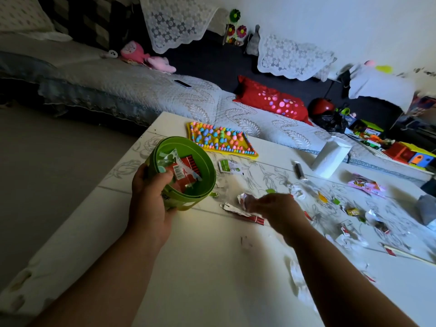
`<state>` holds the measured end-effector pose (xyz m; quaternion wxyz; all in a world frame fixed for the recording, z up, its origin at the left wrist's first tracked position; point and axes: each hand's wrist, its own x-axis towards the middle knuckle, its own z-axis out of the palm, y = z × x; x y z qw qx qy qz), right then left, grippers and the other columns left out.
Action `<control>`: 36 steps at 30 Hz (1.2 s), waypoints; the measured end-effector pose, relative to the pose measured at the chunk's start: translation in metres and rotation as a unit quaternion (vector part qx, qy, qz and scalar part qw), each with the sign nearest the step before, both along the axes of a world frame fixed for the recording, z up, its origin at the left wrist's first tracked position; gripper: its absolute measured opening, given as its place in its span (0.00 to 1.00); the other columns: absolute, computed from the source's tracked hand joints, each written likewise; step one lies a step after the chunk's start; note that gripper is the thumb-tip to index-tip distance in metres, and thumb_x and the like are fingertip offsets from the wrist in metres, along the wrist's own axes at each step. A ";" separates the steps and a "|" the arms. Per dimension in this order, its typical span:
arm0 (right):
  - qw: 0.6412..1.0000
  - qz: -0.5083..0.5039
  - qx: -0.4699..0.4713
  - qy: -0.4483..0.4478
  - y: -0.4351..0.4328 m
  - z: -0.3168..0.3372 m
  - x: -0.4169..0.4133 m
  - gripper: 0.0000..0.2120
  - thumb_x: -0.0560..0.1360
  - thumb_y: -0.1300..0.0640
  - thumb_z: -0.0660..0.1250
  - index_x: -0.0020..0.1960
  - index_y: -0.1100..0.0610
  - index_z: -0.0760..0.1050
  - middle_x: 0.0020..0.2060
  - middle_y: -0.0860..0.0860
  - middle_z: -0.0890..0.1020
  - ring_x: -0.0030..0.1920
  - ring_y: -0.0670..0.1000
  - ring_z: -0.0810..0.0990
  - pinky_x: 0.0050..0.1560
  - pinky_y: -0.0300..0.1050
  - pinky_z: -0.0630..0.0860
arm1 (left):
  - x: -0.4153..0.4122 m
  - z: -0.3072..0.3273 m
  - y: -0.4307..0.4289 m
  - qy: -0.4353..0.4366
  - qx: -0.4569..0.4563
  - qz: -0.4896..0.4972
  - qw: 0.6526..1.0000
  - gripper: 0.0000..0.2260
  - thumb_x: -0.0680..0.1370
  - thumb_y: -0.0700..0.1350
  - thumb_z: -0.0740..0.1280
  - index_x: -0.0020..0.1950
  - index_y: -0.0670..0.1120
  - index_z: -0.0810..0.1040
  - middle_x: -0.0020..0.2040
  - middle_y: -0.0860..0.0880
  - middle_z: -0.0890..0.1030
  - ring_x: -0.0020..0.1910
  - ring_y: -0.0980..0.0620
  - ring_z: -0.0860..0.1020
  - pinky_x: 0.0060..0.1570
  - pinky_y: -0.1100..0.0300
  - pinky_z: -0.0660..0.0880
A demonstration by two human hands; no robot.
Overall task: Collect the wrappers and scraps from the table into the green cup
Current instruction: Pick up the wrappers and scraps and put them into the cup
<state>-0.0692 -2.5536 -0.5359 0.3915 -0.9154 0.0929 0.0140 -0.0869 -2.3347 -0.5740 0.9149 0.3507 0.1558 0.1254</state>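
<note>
while the left hand [151, 197] grips the green cup [186, 171] by its smooth plastic wall, tilted above the bench [200, 279], a red and clear wrapper [184, 172] already lies inside. just right, the right hand [271, 207] is blurred, fingers closing on a crinkled foil wrapper [244, 199]; whether it grips yet i cannot tell. further right, many small scraps [354, 212] and a pink packet [364, 185] remain scattered, so most work seems left.

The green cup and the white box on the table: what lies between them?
In the head view, between the green cup and the white box lie a small white-and-green sachet and a dark tube-like item, on the patterned table.
</note>
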 end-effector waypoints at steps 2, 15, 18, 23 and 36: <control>0.999 -0.011 -0.030 -0.017 -0.001 0.008 0.020 0.20 0.67 0.47 0.75 0.40 0.66 0.81 0.31 0.57 0.75 0.32 0.52 0.70 0.32 0.42 0.61 | 0.000 0.000 0.000 0.007 0.005 -0.002 1.000 0.24 0.77 0.39 0.66 0.71 0.56 0.73 0.67 0.48 0.79 0.63 0.41 0.78 0.55 0.40 0.78; 0.974 0.036 -0.223 0.000 0.001 -0.037 0.064 0.05 0.70 0.55 0.72 0.42 0.53 0.76 0.34 0.47 0.75 0.41 0.51 0.74 0.30 0.37 0.65 | 0.000 0.008 0.002 0.016 -0.002 0.008 1.000 0.20 0.78 0.38 0.65 0.66 0.58 0.74 0.60 0.51 0.80 0.61 0.44 0.79 0.53 0.48 0.78; 0.991 -0.013 -0.131 -0.038 -0.003 -0.030 0.059 0.09 0.69 0.54 0.73 0.44 0.54 0.74 0.36 0.49 0.78 0.37 0.51 0.75 0.30 0.39 0.65 | 0.000 0.008 0.000 0.020 -0.006 0.006 1.000 0.22 0.78 0.38 0.65 0.69 0.56 0.74 0.65 0.49 0.80 0.62 0.43 0.78 0.55 0.45 0.77; 0.988 -0.043 0.117 -0.087 0.008 0.020 0.044 0.19 0.67 0.67 0.73 0.55 0.57 0.74 0.31 0.45 0.80 0.24 0.41 0.78 0.28 0.37 0.69 | 0.000 0.006 -0.002 0.022 0.005 0.006 1.000 0.24 0.77 0.39 0.66 0.71 0.55 0.73 0.66 0.47 0.79 0.63 0.41 0.79 0.51 0.46 0.78; 0.962 0.200 -0.167 -0.080 0.121 0.061 0.023 0.18 0.65 0.53 0.77 0.52 0.55 0.77 0.48 0.57 0.82 0.48 0.56 0.81 0.50 0.53 0.80 | -0.007 0.010 -0.011 0.022 -0.004 -0.003 1.000 0.27 0.73 0.40 0.70 0.72 0.53 0.73 0.65 0.45 0.81 0.61 0.42 0.80 0.54 0.46 0.78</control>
